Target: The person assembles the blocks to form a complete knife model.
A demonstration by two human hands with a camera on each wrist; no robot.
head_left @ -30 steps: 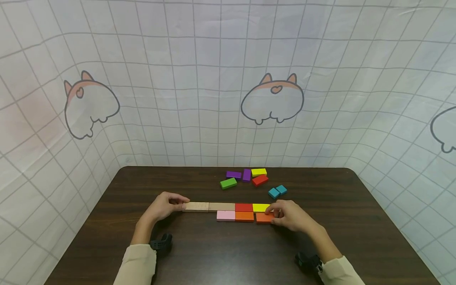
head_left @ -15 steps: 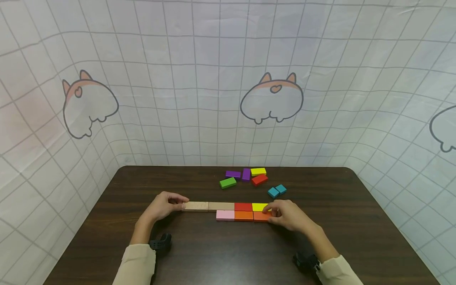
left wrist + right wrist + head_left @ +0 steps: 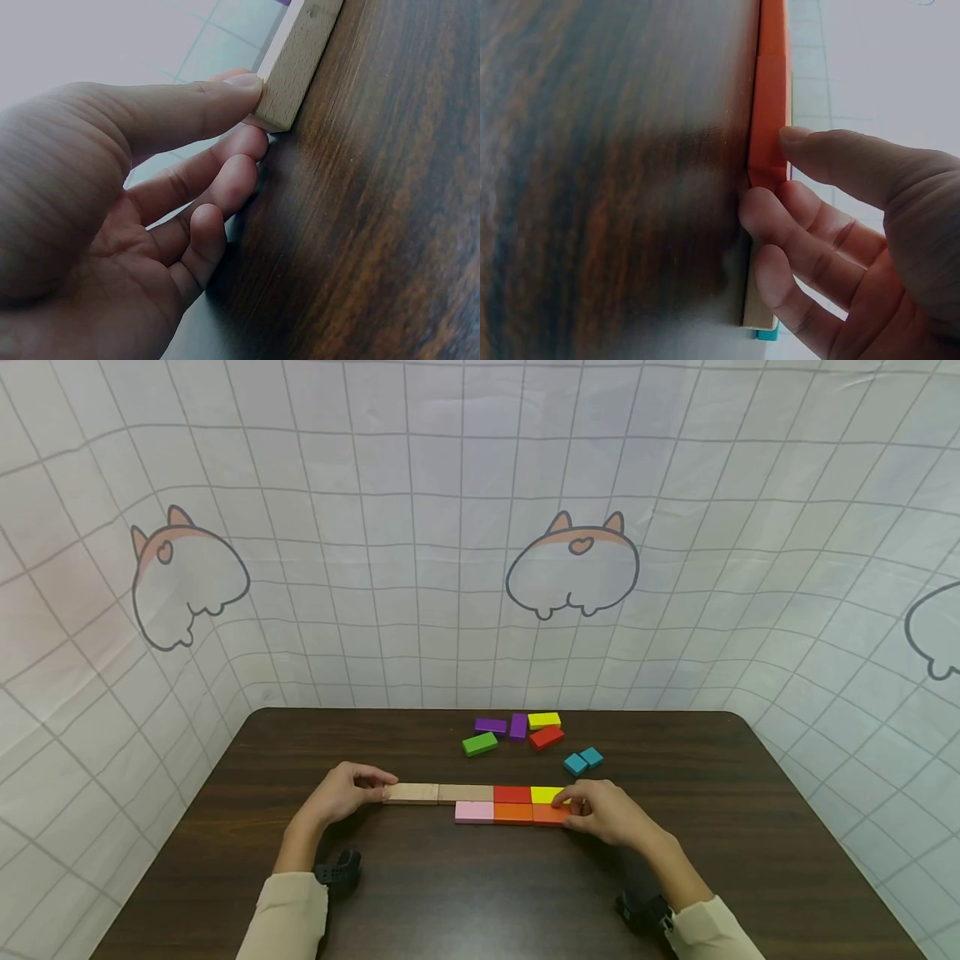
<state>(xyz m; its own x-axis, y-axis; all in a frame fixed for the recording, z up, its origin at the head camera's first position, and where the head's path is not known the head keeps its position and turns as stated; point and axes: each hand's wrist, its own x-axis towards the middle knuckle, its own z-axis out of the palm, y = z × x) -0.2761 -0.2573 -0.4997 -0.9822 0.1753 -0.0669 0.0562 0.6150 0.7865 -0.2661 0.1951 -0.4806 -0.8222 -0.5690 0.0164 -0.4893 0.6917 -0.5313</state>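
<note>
My left hand (image 3: 347, 792) pinches the left end of a plain wooden block (image 3: 411, 793); in the left wrist view the thumb lies on the block's end corner. Beside it run a second plain block (image 3: 466, 793), a red block (image 3: 512, 794) and a yellow block (image 3: 546, 794) in one straight row. Along the near side lie a pink block (image 3: 475, 812), an orange block (image 3: 513, 813) and a second orange block (image 3: 549, 814), end to end. My right hand (image 3: 606, 812) pinches this last block between thumb and fingers, covering its right end.
Behind the rows lie two purple blocks (image 3: 491, 726), a green block (image 3: 480, 744), a loose yellow block (image 3: 543, 721), a loose red block (image 3: 547, 737) and two small teal blocks (image 3: 576, 764). A printed curtain (image 3: 450, 652) hangs around the dark table (image 3: 465, 893).
The right hand has slid the right orange block leftward, and its gap to the other orange block has closed. My left hand stays at the row's left end.
</note>
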